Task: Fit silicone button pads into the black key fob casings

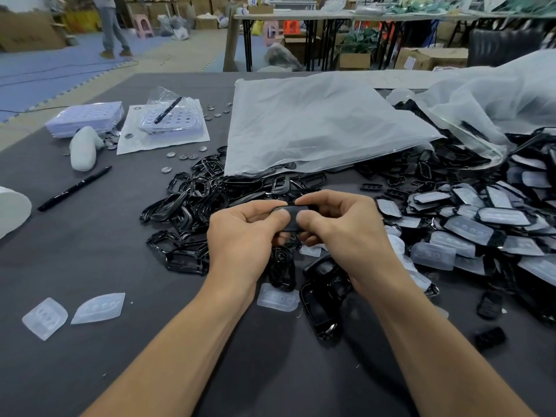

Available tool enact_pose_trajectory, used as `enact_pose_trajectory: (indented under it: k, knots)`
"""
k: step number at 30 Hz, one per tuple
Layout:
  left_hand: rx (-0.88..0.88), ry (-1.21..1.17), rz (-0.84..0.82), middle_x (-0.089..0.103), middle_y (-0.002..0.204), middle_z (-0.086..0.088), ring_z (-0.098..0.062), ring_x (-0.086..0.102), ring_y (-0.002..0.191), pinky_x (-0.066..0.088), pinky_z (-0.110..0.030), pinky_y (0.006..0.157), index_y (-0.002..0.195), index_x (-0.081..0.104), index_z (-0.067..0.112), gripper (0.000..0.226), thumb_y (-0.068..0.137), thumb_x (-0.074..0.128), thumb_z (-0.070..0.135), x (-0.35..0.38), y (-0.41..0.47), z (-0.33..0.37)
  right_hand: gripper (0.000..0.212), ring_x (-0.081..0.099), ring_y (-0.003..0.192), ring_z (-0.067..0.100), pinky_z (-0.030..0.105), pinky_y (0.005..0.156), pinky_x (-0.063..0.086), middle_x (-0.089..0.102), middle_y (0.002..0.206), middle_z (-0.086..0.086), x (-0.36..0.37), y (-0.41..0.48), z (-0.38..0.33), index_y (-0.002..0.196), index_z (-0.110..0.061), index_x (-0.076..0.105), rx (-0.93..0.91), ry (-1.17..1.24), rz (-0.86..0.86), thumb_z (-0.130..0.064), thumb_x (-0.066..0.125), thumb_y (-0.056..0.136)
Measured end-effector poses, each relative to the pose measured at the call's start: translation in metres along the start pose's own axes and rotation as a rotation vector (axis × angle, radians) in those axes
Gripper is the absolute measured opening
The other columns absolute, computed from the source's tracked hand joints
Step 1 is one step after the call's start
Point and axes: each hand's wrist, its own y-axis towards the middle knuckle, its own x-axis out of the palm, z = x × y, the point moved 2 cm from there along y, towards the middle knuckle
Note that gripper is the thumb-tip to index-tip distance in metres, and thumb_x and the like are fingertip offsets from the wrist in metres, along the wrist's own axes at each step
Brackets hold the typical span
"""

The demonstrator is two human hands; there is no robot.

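Observation:
My left hand and my right hand meet above the middle of the table and both pinch one black key fob casing, thumbs on its near face. Most of the casing is hidden by the fingers, so I cannot tell whether a pad sits in it. A loose silicone button pad lies on the cloth just below my hands. Two more translucent pads lie at the near left. Open black casings rest under my right wrist.
A heap of black frames lies left of my hands. Casings with pads fitted pile up at the right. A large plastic bag covers the far middle. A black pen, coin cells and stacked trays sit at the left.

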Motion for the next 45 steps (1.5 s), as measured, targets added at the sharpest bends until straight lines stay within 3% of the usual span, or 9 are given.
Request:
enact_pose_trajectory:
  k: [3, 7, 11, 19, 23, 28, 33, 38, 45]
  knots:
    - [-0.017, 0.002, -0.045, 0.077, 0.071, -0.005, -0.012, 0.065, 0.052, 0.054, -0.018, 0.055, 0.079, 0.081, 0.015, 0.021, 0.087, 0.076, -0.003, 0.0002, -0.0006, 0.0007, 0.025, 0.066, 0.053, 0.018, 0.028, 0.055, 0.055, 0.074, 0.066, 0.002, 0.0007, 0.001, 0.0014, 0.085, -0.019, 0.078, -0.003, -0.038, 0.022, 0.004, 0.07, 0.087]
    - [-0.047, -0.017, -0.119, 0.078, 0.075, -0.008, -0.012, 0.07, 0.058, 0.056, -0.018, 0.058, 0.087, 0.08, 0.014, 0.019, 0.089, 0.073, -0.004, -0.0022, 0.0007, 0.0034, 0.029, 0.064, 0.053, 0.022, 0.03, 0.053, 0.053, 0.072, 0.066, 0.004, -0.0016, 0.0053, 0.0038, 0.093, -0.01, 0.077, 0.078, 0.062, 0.039, 0.012, 0.06, 0.091]
    - [-0.025, 0.012, -0.086, 0.078, 0.074, -0.01, -0.015, 0.073, 0.059, 0.057, -0.02, 0.057, 0.084, 0.079, 0.013, 0.018, 0.086, 0.076, -0.005, -0.0038, 0.0017, 0.0036, 0.034, 0.062, 0.054, 0.02, 0.026, 0.051, 0.053, 0.071, 0.066, 0.005, -0.0025, 0.0056, 0.0052, 0.095, -0.008, 0.077, 0.103, 0.102, 0.044, 0.016, 0.053, 0.091]
    - [0.032, 0.153, 0.012, 0.077, 0.067, -0.009, -0.019, 0.072, 0.053, 0.06, -0.028, 0.056, 0.072, 0.079, 0.018, 0.026, 0.079, 0.079, -0.008, -0.0051, 0.0046, 0.0014, 0.036, 0.066, 0.05, 0.016, 0.031, 0.054, 0.054, 0.074, 0.065, 0.003, 0.0006, 0.004, 0.0083, 0.083, -0.02, 0.079, 0.027, -0.069, 0.116, 0.008, 0.056, 0.088]
    - [-0.036, 0.051, -0.109, 0.078, 0.074, -0.011, -0.018, 0.074, 0.059, 0.058, -0.022, 0.057, 0.088, 0.079, 0.009, 0.018, 0.086, 0.073, -0.008, -0.007, 0.0023, 0.0029, 0.033, 0.066, 0.051, 0.017, 0.032, 0.055, 0.055, 0.075, 0.068, 0.004, -0.0027, 0.0047, 0.0066, 0.084, -0.018, 0.079, 0.042, -0.052, 0.104, 0.006, 0.058, 0.088]
    - [-0.132, -0.042, -0.268, 0.08, 0.092, -0.017, -0.025, 0.079, 0.081, 0.06, -0.023, 0.064, 0.101, 0.079, 0.002, 0.038, 0.082, 0.052, -0.018, -0.0094, 0.0051, 0.0078, 0.035, 0.065, 0.053, 0.021, 0.029, 0.054, 0.055, 0.077, 0.073, 0.006, -0.0083, 0.0066, 0.0036, 0.085, -0.017, 0.08, 0.042, 0.023, 0.121, 0.009, 0.058, 0.089]
    - [-0.127, 0.017, -0.239, 0.08, 0.085, -0.016, -0.022, 0.078, 0.074, 0.059, -0.022, 0.059, 0.086, 0.082, 0.009, 0.026, 0.088, 0.063, -0.008, -0.0076, 0.0036, 0.0062, 0.037, 0.061, 0.052, 0.017, 0.03, 0.056, 0.055, 0.077, 0.074, 0.003, -0.0086, 0.0071, 0.0039, 0.083, -0.019, 0.082, 0.038, 0.018, 0.123, 0.008, 0.057, 0.088]
    - [-0.092, 0.058, -0.233, 0.079, 0.08, -0.016, -0.019, 0.077, 0.069, 0.058, -0.022, 0.059, 0.077, 0.083, 0.012, 0.022, 0.089, 0.071, 0.0, -0.0074, 0.0028, 0.0058, 0.033, 0.066, 0.06, 0.019, 0.045, 0.066, 0.061, 0.078, 0.078, 0.002, -0.0077, 0.0065, 0.0028, 0.081, -0.024, 0.083, 0.027, -0.005, 0.128, -0.001, 0.059, 0.086]
    - [-0.095, 0.061, -0.215, 0.078, 0.077, -0.015, -0.017, 0.075, 0.065, 0.057, -0.021, 0.057, 0.087, 0.079, 0.004, 0.01, 0.089, 0.071, -0.001, -0.0077, 0.003, 0.0048, 0.026, 0.067, 0.06, 0.01, 0.023, 0.06, 0.054, 0.078, 0.076, -0.002, -0.0058, 0.0051, 0.0031, 0.081, -0.022, 0.082, 0.0, -0.016, 0.092, -0.001, 0.067, 0.087]
